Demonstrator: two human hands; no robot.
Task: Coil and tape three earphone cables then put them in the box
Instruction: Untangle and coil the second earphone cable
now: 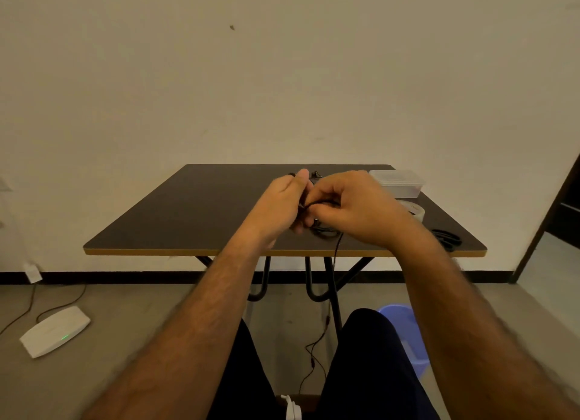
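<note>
Head view: box (pixel 398 182) lidded, contents unclear

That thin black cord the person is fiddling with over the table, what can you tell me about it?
It is a thin black earphone cable, glossy like rubber or plastic. Both hands hold it above the dark table: the left hand and the right hand pinch it between them, fingers curled round it. Below the hands a few loops are gathered close to the tabletop. One loose strand drops over the table's near edge and trails down to the floor. Its earbuds and plug cannot be made out.
</note>
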